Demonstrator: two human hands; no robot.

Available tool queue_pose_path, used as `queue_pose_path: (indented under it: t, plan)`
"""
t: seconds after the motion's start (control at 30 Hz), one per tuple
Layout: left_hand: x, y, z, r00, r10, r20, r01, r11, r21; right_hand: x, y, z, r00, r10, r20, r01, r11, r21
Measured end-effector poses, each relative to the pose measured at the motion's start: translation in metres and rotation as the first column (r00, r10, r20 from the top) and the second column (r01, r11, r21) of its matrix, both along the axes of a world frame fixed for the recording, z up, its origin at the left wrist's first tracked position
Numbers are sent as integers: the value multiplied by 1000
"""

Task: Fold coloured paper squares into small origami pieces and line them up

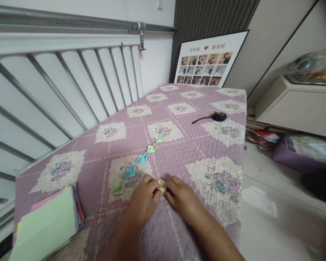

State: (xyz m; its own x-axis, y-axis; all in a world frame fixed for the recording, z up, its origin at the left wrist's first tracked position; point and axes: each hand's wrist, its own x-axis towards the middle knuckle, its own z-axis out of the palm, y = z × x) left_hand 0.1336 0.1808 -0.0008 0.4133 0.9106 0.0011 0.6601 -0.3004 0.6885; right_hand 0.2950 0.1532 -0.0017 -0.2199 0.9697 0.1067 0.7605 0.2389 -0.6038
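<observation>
Between my two hands is a small folded piece of pale yellow paper. My left hand pinches its left side with thumb and fingers, and my right hand pinches its right side. Beyond and to the left, several small folded paper pieces lie in a slanting row on the floral cloth. The nearest is a green folded paper, then a blue folded paper and another blue one. Two light green pieces end the row at the far side.
A stack of coloured paper sheets lies at the front left of the purple floral cloth. A black tape measure rests at the far right. A white radiator borders the left side; a purple bin stands on the floor at right.
</observation>
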Motion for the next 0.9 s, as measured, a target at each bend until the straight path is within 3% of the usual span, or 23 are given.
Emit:
queue_pose_path:
  t: [0.53, 0.9]
  plan:
    - [-1, 0, -3, 994, -43, -103, 49, 997, 52, -2, 2, -1, 996, -5, 87, 4, 1000, 13]
    - [3, -2, 0, 982, 14, -191, -7, 999, 40, -4, 6, -6, 981, -30, 190, 21, 998, 52]
